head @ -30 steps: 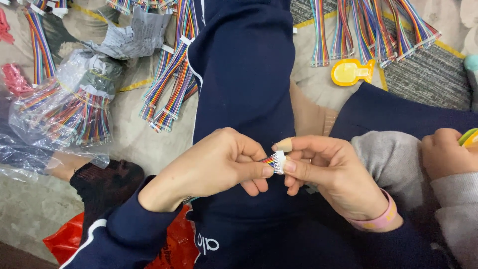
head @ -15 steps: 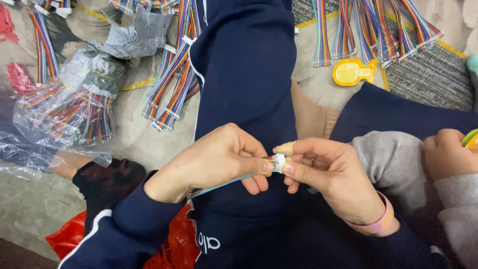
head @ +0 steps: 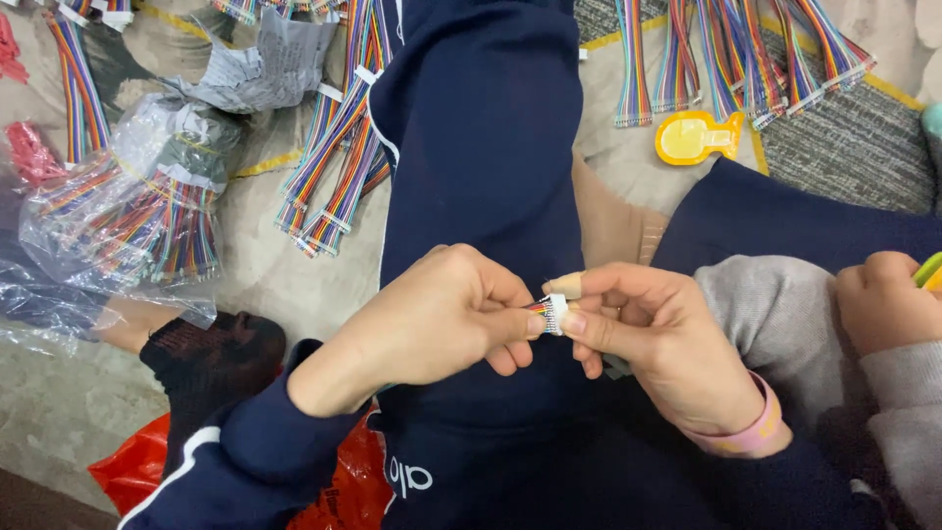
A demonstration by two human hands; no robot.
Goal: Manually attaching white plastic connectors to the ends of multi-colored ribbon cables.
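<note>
At the left of the frame, a clear plastic bag (head: 128, 211) of rainbow ribbon cables lies on the floor. At centre, the left hand (head: 432, 319) pinches the coloured wires at a small white connector (head: 555, 313), its grip clamped there. The right hand (head: 657, 344) clamps the connector between thumb and forefinger. At far right, another person's hand (head: 883, 299) rests beside a grey sleeve (head: 775, 314).

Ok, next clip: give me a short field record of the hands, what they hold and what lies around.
left hand: pinches rainbow wires at the white connector
right hand: fingertips grip the white connector; pink wristband
lap: dark blue trousers
floor left: cable bundles in clear bag
floor top right: loose ribbon cables, yellow tool
far right: another person's hand, grey sleeve
</note>
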